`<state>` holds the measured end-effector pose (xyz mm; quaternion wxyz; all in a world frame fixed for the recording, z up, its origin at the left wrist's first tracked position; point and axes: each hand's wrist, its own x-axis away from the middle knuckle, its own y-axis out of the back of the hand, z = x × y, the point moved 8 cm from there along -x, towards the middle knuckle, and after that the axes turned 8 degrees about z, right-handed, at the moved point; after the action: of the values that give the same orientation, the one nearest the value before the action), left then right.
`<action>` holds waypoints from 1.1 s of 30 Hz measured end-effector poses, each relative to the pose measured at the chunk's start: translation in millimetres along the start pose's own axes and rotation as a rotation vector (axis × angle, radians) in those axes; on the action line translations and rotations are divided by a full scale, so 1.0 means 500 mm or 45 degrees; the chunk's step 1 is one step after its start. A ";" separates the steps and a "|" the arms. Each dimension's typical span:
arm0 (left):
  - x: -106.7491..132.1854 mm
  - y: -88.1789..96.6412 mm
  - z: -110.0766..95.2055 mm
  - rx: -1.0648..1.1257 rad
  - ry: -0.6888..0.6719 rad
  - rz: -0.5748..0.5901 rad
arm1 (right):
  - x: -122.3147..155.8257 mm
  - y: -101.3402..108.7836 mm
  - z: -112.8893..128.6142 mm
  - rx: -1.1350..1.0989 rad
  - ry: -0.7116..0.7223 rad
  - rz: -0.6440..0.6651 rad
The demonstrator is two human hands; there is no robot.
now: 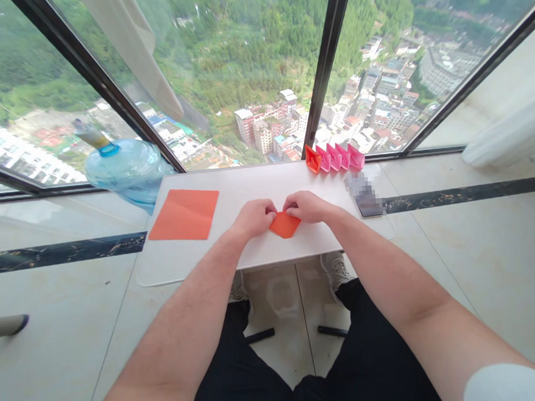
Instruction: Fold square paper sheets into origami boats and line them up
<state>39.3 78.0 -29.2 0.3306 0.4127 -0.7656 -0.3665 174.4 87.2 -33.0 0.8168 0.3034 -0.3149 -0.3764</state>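
A small folded piece of orange paper (286,225) lies on the white table near its front edge, between my two hands. My left hand (258,216) is closed on its upper left side, fingers curled in. On the upper right side, my right hand (307,206) pinches the same paper with thumb and fingers. The fold lines under my fingertips are hidden. Further left on the table rests a stack or sheet of flat orange paper (185,215), touched by neither hand.
A row of folded pink and orange paper pieces (335,158) stands at the table's back right edge. Near it lies a blurred phone-like object (369,204). A big blue water bottle (125,167) is beyond the white table's (243,178) left end, by the window.
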 end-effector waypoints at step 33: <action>0.034 -0.005 0.032 -0.091 -0.145 -0.146 | 0.038 -0.004 -0.019 0.363 0.250 -0.350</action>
<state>19.8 66.6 -36.0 0.2797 0.4223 -0.7446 -0.4348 190.3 73.1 -34.8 0.7335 0.4910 -0.2396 -0.4044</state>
